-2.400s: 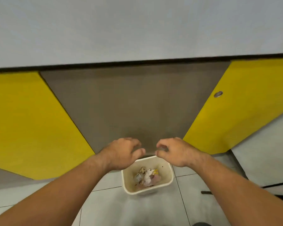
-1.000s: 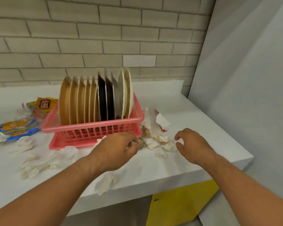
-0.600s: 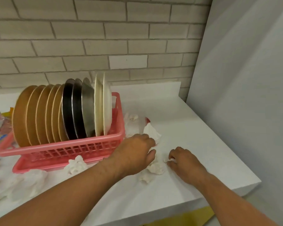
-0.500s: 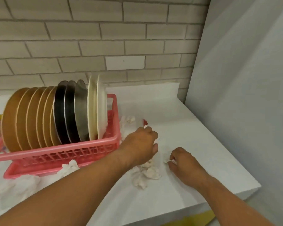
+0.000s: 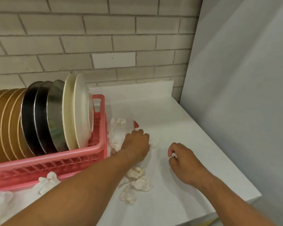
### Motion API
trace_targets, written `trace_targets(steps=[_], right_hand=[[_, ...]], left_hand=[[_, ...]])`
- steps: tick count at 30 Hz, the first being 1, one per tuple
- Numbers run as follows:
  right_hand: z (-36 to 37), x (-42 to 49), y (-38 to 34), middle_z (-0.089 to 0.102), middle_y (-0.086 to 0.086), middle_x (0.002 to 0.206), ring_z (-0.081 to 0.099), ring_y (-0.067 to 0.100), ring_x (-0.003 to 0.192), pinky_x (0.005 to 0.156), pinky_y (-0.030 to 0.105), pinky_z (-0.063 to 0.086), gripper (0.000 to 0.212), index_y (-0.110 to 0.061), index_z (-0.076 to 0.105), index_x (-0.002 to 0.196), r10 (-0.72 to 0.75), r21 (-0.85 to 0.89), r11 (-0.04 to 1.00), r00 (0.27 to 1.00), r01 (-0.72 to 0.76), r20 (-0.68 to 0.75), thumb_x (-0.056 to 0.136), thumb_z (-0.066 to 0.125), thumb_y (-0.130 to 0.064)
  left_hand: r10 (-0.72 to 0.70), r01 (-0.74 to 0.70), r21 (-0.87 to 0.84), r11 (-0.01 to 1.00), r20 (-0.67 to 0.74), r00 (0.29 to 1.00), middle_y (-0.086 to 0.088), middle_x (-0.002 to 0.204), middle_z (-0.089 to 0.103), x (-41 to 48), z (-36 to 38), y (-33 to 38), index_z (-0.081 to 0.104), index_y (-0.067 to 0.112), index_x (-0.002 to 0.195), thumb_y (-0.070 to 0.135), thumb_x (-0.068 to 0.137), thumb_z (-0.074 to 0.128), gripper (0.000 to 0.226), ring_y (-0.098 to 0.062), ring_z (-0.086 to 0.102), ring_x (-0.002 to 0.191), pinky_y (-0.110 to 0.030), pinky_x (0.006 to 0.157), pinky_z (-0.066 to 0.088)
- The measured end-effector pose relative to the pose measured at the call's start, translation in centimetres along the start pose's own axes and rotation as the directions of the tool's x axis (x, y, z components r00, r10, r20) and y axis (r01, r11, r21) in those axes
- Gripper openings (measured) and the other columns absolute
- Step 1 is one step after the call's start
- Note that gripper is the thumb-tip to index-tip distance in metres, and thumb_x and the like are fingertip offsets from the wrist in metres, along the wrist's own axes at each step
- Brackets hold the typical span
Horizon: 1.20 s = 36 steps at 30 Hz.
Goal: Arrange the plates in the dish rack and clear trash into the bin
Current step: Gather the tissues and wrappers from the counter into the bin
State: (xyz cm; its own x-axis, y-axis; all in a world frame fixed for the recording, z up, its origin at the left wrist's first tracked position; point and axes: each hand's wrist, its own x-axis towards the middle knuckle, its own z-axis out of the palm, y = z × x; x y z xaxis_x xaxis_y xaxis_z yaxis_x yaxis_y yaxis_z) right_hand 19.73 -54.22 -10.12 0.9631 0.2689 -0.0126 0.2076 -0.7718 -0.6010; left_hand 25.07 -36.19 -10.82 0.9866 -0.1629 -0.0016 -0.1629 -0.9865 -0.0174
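Observation:
A pink dish rack stands on the white counter with several plates upright in it: brown ones, dark and metal ones, and white ones. Crumpled white tissues lie by the rack's right end. My left hand reaches over the tissues beside the rack, its fingers curled down onto a white scrap. My right hand pinches a small white tissue ball.
More tissue lies in front of the rack and at its far right corner, next to a red scrap. A brick wall rises behind and a grey panel bounds the counter on the right. The counter edge runs at lower right.
The view went from the bin on the floor up to the counter. Both hands came down onto the tissues; my left hand slid further toward the rack's end, and my right hand closed on a tissue ball.

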Motion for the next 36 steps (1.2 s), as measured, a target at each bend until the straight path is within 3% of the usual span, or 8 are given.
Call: trace_targets(steps=[6, 10, 14, 17, 23, 27, 30, 36], right_hand=[[-0.4, 1.5, -0.2, 0.049, -0.003, 0.075, 0.043, 0.012, 0.063, 0.056, 0.023, 0.035, 0.012, -0.013, 0.045, 0.078, 0.194, 0.237, 0.954, 0.981, -0.185, -0.011, 0.089, 0.051, -0.012], [0.7, 3.0, -1.4, 0.054, -0.003, 0.074, 0.048, 0.012, 0.064, 0.056, 0.024, 0.038, 0.032, -0.016, 0.047, 0.076, 0.145, 0.122, 0.983, 0.986, -0.134, -0.087, 0.095, 0.054, -0.041], [2.3, 5.2, -2.3, 0.063, 0.003, 0.102, 0.060, 0.020, 0.089, 0.076, 0.030, 0.049, 0.019, -0.021, 0.053, 0.111, 0.067, -0.023, 0.998, 0.998, -0.067, 0.013, 0.101, 0.044, -0.034], [3.3, 7.1, -3.5, 0.062, 0.004, 0.121, 0.060, 0.025, 0.105, 0.086, 0.032, 0.049, 0.034, -0.029, 0.049, 0.130, 0.013, -0.131, 0.991, 0.995, 0.000, 0.104, 0.098, 0.046, -0.040], [5.7, 9.2, -4.0, 0.066, -0.004, 0.090, 0.063, 0.020, 0.081, 0.070, 0.032, 0.051, 0.024, -0.029, 0.063, 0.088, 0.025, -0.251, 0.968, 0.988, 0.014, 0.150, 0.094, 0.047, -0.045], [5.6, 9.2, -3.8, 0.054, 0.003, 0.107, 0.059, 0.025, 0.087, 0.072, 0.033, 0.047, 0.026, -0.018, 0.061, 0.106, -0.058, -0.358, 0.929, 0.991, 0.097, 0.119, 0.099, 0.040, -0.031], [4.5, 9.1, -3.3, 0.045, 0.003, 0.112, 0.055, 0.023, 0.081, 0.073, 0.030, 0.046, 0.022, -0.011, 0.058, 0.100, -0.066, -0.290, 0.952, 0.992, 0.095, 0.108, 0.097, 0.047, -0.030], [1.2, 8.2, -2.2, 0.060, 0.009, 0.095, 0.058, 0.026, 0.084, 0.071, 0.034, 0.050, 0.006, -0.016, 0.043, 0.100, 0.047, -0.204, 0.978, 0.998, -0.040, 0.032, 0.096, 0.040, -0.014]], left_hand=[[-0.114, 0.056, -0.487, 0.871, -0.089, 0.990, -0.004, 0.099, 0.058, -0.8, -5.2, -1.4, 0.051, 0.016, 0.106, 0.024, 0.090, 0.054, 0.018, -0.019, 0.057, 0.079, -0.028, 0.062, 0.046], [-0.136, 0.032, -0.616, 0.787, -0.122, 0.983, -0.003, 0.092, 0.059, -1.6, -7.5, -2.8, 0.046, 0.024, 0.112, 0.013, 0.093, 0.045, 0.022, -0.017, 0.061, 0.068, -0.028, 0.053, 0.048], [-0.105, 0.020, -0.529, 0.848, -0.131, 0.986, 0.000, 0.100, 0.062, -2.9, -7.8, -3.9, 0.058, 0.022, 0.107, 0.021, 0.095, 0.041, 0.021, -0.015, 0.059, 0.083, -0.027, 0.068, 0.046], [-0.144, 0.080, -0.433, 0.898, -0.116, 0.983, 0.000, 0.092, 0.058, -4.0, -7.0, -4.5, 0.054, 0.020, 0.090, 0.037, 0.093, 0.050, 0.018, -0.016, 0.055, 0.083, -0.028, 0.069, 0.044], [-0.148, 0.104, -0.276, 0.956, -0.145, 0.978, -0.004, 0.105, 0.058, -4.9, -6.5, -4.6, 0.061, 0.013, 0.107, 0.039, 0.098, 0.045, 0.032, -0.017, 0.051, 0.096, -0.019, 0.076, 0.033], [-0.200, 0.151, -0.277, 0.949, -0.159, 0.967, -0.003, 0.111, 0.062, -4.8, -7.4, -5.5, 0.063, 0.020, 0.113, 0.036, 0.098, 0.045, 0.029, -0.018, 0.058, 0.097, -0.025, 0.079, 0.044], [-0.218, 0.173, -0.282, 0.944, -0.139, 0.966, -0.002, 0.108, 0.064, -4.5, -7.7, -6.0, 0.065, 0.022, 0.110, 0.035, 0.098, 0.046, 0.026, -0.019, 0.060, 0.094, -0.027, 0.079, 0.047], [-0.195, 0.182, -0.204, 0.962, -0.049, 0.979, -0.003, 0.102, 0.063, -3.2, -7.8, -5.7, 0.060, 0.020, 0.113, 0.027, 0.099, 0.043, 0.023, -0.015, 0.057, 0.078, -0.026, 0.066, 0.046]])
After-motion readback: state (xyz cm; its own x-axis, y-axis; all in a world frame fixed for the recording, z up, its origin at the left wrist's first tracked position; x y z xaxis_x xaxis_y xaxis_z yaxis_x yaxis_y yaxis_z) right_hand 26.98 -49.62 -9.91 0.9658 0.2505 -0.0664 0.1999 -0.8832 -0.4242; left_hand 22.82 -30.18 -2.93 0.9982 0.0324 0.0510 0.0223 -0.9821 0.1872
